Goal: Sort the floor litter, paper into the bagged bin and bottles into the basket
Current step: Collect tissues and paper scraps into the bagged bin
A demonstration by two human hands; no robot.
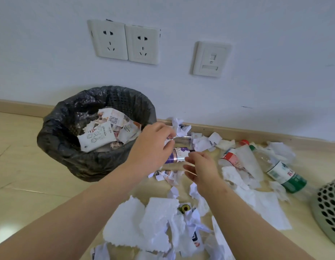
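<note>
Now | head | left hand (153, 145) fingers pinch paper scrap (168, 142) just right of bagged bin (50, 128) | right hand (202, 167) fingers loose, empty, beside purple bottle (177, 156) | basket (328, 203) cut by right edge | bare floor (22, 166) lower left

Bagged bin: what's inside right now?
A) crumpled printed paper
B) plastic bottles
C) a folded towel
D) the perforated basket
A: crumpled printed paper lies inside the bagged bin, while bottles such as the green-label bottle lie outside it, off to the right.
</note>
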